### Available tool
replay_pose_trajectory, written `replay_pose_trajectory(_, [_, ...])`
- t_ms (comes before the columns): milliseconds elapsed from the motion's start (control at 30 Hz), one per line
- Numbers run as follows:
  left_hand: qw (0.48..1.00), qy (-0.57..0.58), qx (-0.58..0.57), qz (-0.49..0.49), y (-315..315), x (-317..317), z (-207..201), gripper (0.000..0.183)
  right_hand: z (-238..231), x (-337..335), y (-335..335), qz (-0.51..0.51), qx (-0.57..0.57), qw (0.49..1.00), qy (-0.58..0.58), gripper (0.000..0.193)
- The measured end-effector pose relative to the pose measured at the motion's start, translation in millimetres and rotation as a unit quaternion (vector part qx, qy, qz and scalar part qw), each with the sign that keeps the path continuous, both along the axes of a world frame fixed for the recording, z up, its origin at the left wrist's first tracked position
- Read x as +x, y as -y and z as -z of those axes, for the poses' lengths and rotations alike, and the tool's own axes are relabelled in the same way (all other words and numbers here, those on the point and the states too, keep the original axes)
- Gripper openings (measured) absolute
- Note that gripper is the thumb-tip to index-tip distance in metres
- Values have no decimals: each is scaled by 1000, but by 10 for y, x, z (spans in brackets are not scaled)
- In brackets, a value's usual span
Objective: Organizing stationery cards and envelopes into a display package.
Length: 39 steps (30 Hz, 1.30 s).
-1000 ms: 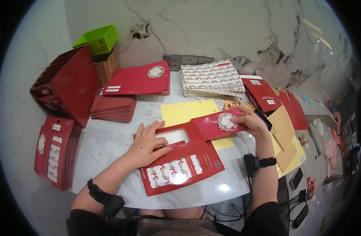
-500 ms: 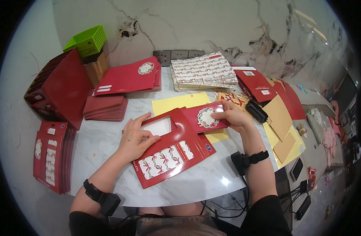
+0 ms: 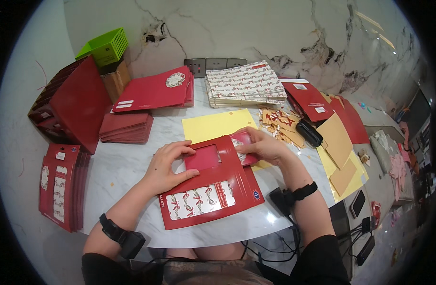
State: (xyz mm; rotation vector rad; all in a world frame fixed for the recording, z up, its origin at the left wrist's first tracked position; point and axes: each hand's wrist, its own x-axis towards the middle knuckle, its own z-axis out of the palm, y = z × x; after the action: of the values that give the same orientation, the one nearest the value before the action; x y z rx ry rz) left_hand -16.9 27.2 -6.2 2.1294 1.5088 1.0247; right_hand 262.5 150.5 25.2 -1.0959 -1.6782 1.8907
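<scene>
A red cardboard sleeve (image 3: 213, 178) with two cut-out windows is held at a tilt above the near part of the table. My left hand (image 3: 168, 166) grips its left edge, thumb and fingers either side of the upper window. Through the lower window a white patterned card (image 3: 201, 202) with green sprigs and red bows shows. My right hand (image 3: 260, 146) pinches a dark pink card envelope (image 3: 248, 159) with a wreath, partly inside the sleeve's right side. Its pink surface fills the upper window; the wreath is mostly covered by my fingers and the sleeve.
Stacked at the back are red sheets (image 3: 151, 92) and white patterned sheets (image 3: 244, 83). Dark red envelopes (image 3: 125, 128), filled sleeves (image 3: 61, 187) and a red box (image 3: 77, 104) stand left. Yellow paper (image 3: 215, 123), paper scraps (image 3: 282, 123) and a black stapler-like object (image 3: 309, 133) lie beyond my hands.
My right hand has moved left, sliding the pink envelope into the sleeve. The upper window, white before, now shows pink. My left hand keeps its hold on the sleeve's left edge.
</scene>
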Motion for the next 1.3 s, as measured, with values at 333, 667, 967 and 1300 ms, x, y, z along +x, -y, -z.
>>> replay_pose_trajectory(333, [998, -49, 38, -6, 12, 7, -11, 43, -94, 192, -14, 24, 78, 993, 84, 50])
replay_pose_trajectory(667, [999, 7, 43, -12, 11, 10, 18, 52, -14, -130, 130, 55, -6, 998, -16, 32])
replay_pose_trajectory(967, [999, 11, 46, -11, 10, 49, 13, 52, 146, -39, 14, 52, -4, 999, -1, 10])
replay_pose_trajectory(1300, [999, -11, 43, 14, 33, 49, -20, 38, 88, -66, 11, 28, -2, 996, 84, 9])
